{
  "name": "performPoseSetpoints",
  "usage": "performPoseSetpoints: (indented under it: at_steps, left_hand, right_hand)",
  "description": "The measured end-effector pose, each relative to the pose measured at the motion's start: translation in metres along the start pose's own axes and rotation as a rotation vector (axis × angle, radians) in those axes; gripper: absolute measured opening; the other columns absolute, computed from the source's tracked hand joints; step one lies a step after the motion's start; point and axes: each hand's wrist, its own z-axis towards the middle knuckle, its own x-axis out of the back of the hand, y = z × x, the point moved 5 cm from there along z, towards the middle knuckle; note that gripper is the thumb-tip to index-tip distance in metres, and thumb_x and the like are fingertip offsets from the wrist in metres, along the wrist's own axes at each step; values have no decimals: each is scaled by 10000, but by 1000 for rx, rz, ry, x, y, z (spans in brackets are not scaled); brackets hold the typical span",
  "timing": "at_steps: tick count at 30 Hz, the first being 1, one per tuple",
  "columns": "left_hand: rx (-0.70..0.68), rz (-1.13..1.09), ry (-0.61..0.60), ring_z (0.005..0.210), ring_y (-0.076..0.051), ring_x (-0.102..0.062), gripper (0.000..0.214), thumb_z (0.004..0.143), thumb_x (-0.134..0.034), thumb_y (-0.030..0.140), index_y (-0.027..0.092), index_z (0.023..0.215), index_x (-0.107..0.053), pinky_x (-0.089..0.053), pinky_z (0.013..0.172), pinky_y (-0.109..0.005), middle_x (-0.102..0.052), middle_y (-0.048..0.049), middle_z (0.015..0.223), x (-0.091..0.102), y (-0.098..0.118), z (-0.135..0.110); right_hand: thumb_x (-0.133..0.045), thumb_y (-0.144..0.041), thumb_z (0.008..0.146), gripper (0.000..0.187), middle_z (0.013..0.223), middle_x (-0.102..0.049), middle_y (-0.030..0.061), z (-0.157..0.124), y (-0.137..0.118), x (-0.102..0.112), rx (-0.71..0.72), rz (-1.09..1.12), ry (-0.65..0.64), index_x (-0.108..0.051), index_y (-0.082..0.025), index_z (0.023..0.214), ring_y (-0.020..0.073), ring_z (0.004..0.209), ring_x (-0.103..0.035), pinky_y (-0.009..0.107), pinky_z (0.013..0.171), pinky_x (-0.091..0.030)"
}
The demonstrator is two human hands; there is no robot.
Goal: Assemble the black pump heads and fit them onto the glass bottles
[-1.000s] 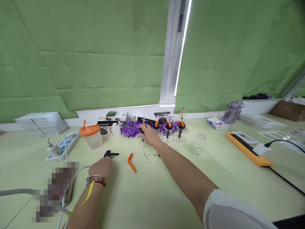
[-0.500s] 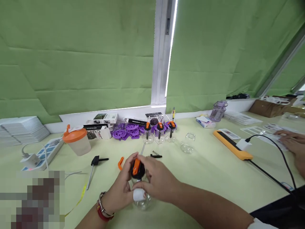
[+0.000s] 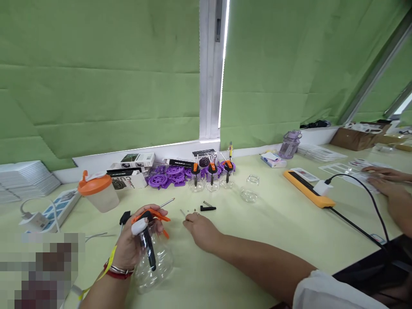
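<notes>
My left hand (image 3: 130, 240), its thumb wrapped in white, grips a clear bottle (image 3: 157, 262) by its black and orange top (image 3: 151, 214). The bottle is tilted; a black stem (image 3: 149, 253) shows along its side and a thin metal rod (image 3: 167, 202) sticks out past the fingers. My right hand (image 3: 202, 231) is closed at the fingertips on the table, beside a thin pin (image 3: 183, 212) and tiny parts. What it pinches, if anything, is hidden. A small spring (image 3: 207, 203) and a black piece (image 3: 208, 208) lie just beyond it.
Several similar bottles (image 3: 211, 178) stand at the back by purple parts (image 3: 161, 178) and boxes (image 3: 137, 159). An orange-lidded container (image 3: 99, 193) and power strip (image 3: 66, 201) are left. A glass piece (image 3: 249, 195), orange power strip (image 3: 309, 189) and another person's hand (image 3: 386, 180) are right.
My left hand has carried the bottle left and tilted it. My right hand has let go of the bottle's top and moved forward onto the table by the small parts.
</notes>
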Motion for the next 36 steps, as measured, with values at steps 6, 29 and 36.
performPoseSetpoints:
  at_steps: [6, 29, 36]
  left_hand:
    - [36, -63, 17, 654, -193, -596, 302, 717, -634, 334, 185, 980, -642, -477, 625, -317, -681, -98, 992, 4, -1, 2]
    - [62, -90, -19, 658, -192, -591, 307, 718, -594, 312, 164, 985, -631, -467, 635, -319, -674, -119, 1006, 6, -8, 2]
    - [154, -161, -279, 621, -172, -607, 354, 675, -629, 304, 143, 989, -609, -435, 605, -286, -662, -146, 1025, -23, -19, -9]
  right_hand:
    - [-479, 8, 717, 251, 941, -593, 81, 12, -9, -1, 0, -86, 33, -625, -144, 852, 187, 802, -516, 286, 732, -390]
    - [-493, -136, 838, 158, 867, -622, 91, 24, -3, 9, -228, 254, 90, -649, -136, 814, 179, 819, -565, 278, 734, -403]
    - [-390, -603, 874, 512, 542, -490, -16, -8, 16, 26, -633, 1501, 12, -574, -154, 709, 76, 439, -356, 220, 445, -230]
